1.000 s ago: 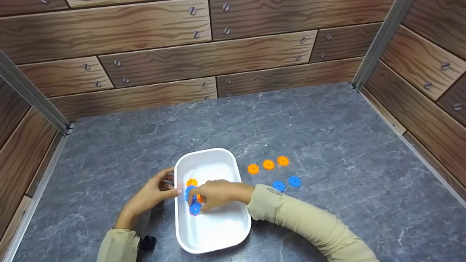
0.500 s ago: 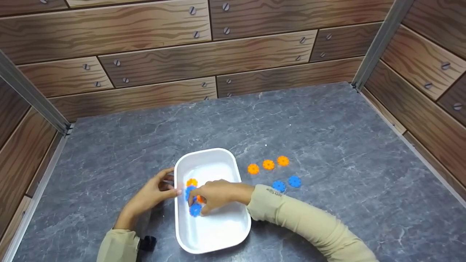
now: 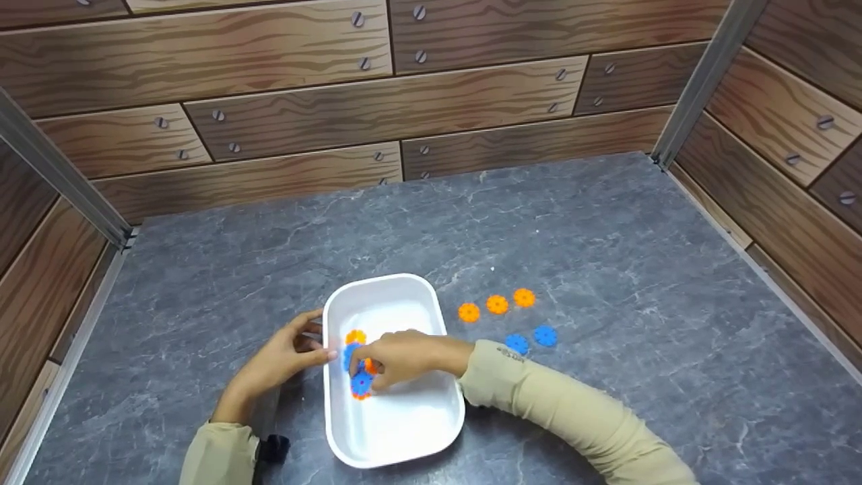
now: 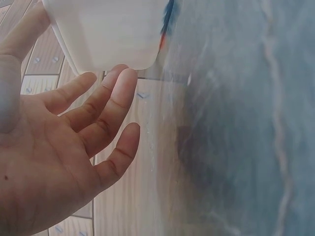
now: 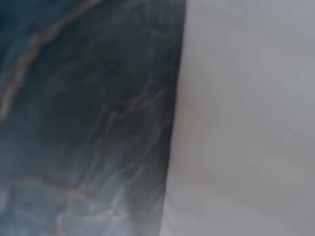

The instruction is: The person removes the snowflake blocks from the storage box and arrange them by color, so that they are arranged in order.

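Observation:
A white plastic tub [image 3: 397, 431] stands on the dark marbled tabletop. My left hand [image 3: 283, 353] is at its left side, thumb on the rim and relaxed fingers against the outer wall; in the left wrist view the fingers [image 4: 129, 83] reach the tub's wall. My right hand [image 3: 401, 360] is down inside the tub, fingers curled round an orange notched plastic disc [image 3: 369, 366]. By the thumb lies a blue notched disc [image 3: 361, 384] with an orange edge showing under it. Another blue disc [image 3: 351, 356] and an orange disc [image 3: 355, 337] lie against the left inner wall, partly covered.
Right of the tub, three orange discs [image 3: 497, 304] lie in a row on the tabletop [image 3: 606, 256], with two blue discs [image 3: 545, 335] nearer me. Wood-patterned walls [image 3: 296, 128] enclose the back and sides. The right wrist view holds only the tub's wall [image 5: 241, 118] and tabletop.
The blue disc by my right thumb has shifted slightly away from me, and an orange edge now shows beneath it. Both hands have hardly moved.

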Demonstrator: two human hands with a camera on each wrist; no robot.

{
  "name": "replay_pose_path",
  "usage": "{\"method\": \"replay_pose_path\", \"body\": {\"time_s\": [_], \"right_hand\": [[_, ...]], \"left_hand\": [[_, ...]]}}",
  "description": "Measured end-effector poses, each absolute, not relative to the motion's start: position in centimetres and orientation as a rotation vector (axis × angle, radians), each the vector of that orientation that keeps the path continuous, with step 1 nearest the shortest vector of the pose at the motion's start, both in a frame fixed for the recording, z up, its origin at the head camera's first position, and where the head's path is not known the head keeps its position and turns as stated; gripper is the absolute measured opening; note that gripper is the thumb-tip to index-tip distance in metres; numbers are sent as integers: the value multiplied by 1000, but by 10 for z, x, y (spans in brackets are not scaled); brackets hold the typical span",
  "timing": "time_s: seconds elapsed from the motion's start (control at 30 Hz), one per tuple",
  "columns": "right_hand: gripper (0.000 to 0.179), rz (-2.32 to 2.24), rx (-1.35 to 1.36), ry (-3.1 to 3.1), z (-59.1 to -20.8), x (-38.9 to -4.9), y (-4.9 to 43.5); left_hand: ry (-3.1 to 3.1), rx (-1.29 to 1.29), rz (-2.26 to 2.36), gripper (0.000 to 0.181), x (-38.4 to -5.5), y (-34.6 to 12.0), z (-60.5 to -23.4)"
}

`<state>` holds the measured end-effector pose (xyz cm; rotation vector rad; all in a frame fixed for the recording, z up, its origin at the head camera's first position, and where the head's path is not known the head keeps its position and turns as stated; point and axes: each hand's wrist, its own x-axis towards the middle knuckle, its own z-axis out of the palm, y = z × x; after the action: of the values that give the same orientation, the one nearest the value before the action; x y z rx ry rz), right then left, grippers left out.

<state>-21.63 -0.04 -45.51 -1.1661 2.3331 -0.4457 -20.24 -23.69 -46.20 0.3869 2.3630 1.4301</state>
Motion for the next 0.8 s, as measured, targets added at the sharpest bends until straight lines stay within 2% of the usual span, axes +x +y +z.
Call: {"method": "replay_pose_path", "body": {"time_s": [0.8], "right_hand": [[36, -466, -1076, 2477, -400, -234, 60]], "left_hand": [[2374, 368, 1451, 75, -203, -236, -460]]}}
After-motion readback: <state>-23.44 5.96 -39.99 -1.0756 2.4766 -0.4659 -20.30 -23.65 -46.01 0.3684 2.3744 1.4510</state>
